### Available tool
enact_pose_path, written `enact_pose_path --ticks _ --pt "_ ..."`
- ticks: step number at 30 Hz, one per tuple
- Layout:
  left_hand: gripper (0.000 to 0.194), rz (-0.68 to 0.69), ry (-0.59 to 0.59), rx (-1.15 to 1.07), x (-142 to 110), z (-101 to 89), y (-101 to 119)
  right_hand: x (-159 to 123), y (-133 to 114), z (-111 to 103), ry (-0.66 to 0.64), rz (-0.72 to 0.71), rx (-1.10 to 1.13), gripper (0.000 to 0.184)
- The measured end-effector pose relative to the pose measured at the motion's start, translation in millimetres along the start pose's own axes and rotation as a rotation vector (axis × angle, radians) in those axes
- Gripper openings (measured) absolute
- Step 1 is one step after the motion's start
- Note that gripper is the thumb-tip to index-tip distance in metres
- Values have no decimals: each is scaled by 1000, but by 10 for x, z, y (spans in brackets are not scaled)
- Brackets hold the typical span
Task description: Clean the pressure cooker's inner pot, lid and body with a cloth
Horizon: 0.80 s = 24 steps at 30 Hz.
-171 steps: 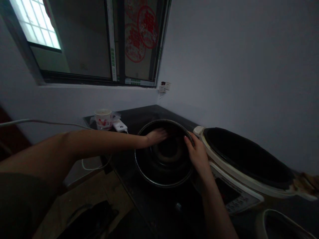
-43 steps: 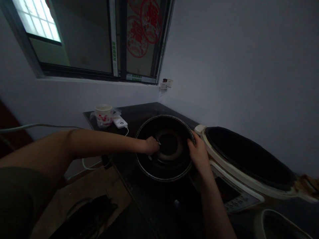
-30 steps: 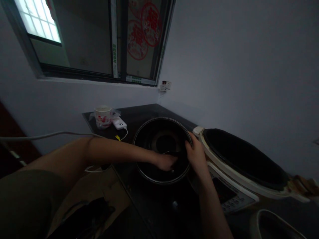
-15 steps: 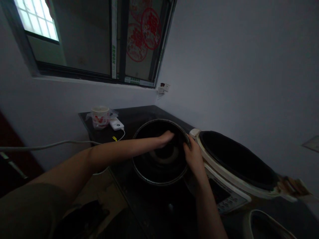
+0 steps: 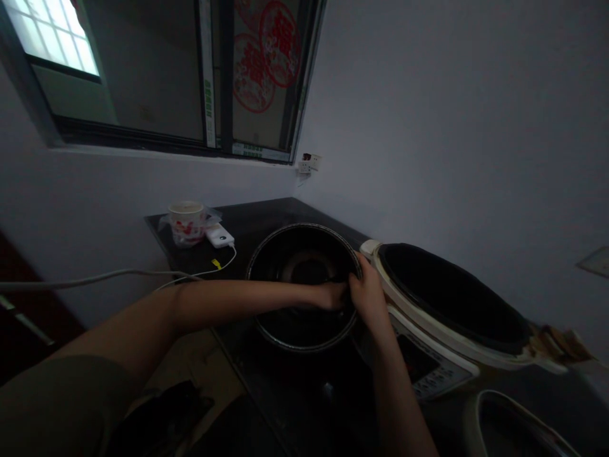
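Pot (image 5: 304, 331) on the dark surface (image 5: 266, 211), both hands on the job.
Right hand (image 5: 370, 289): grip closed on the pot's right rim, thumb to the inside. Left hand (image 5: 332, 296): reached in over the left rim, low inside the right wall, fingers curled; too dark to tell how far its grip is closed or whether it has hold of anything. Cooker (image 5: 451, 298) just right of the pot. Far left, a cup (image 5: 186, 227) in clear plastic, white power bank (image 5: 219, 236) beside it, cable attached.
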<state>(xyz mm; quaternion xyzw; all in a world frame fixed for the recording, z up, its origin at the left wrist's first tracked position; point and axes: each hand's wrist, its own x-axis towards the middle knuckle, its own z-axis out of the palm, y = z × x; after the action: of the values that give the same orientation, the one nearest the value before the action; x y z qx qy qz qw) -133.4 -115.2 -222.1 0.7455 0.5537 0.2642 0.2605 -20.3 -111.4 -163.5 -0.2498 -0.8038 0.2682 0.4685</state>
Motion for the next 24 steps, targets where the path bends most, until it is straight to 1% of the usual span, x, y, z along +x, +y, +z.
enact_pose_path --ticks 3,5,7,9,13,17,20,24 --pt "32 -48 -236 168 -176 -5 -10 1 -10 1 -18 11 2 55" --pt "29 -83 -350 270 -312 -41 -32 -2 -17 -1 -36 11 13 55" --pt "22 -123 -428 365 -450 -74 -70 -5 -25 -4 -47 7 23 55" --pt "23 -161 -469 457 -578 -102 -130 -9 -33 -9 -46 1 29 57" --pt "23 -229 -473 634 -764 -192 -300 -12 -48 -15 -48 -15 37 57" --pt "20 -308 -427 797 -827 -362 -452 -22 -66 -2 -48 -10 16 56" --pt "21 -337 -363 901 -806 -530 -507 -35 -71 10 -54 -7 1 58" --pt "25 -309 -216 975 -652 -743 -520 -43 -52 17 -31 -5 -38 58"
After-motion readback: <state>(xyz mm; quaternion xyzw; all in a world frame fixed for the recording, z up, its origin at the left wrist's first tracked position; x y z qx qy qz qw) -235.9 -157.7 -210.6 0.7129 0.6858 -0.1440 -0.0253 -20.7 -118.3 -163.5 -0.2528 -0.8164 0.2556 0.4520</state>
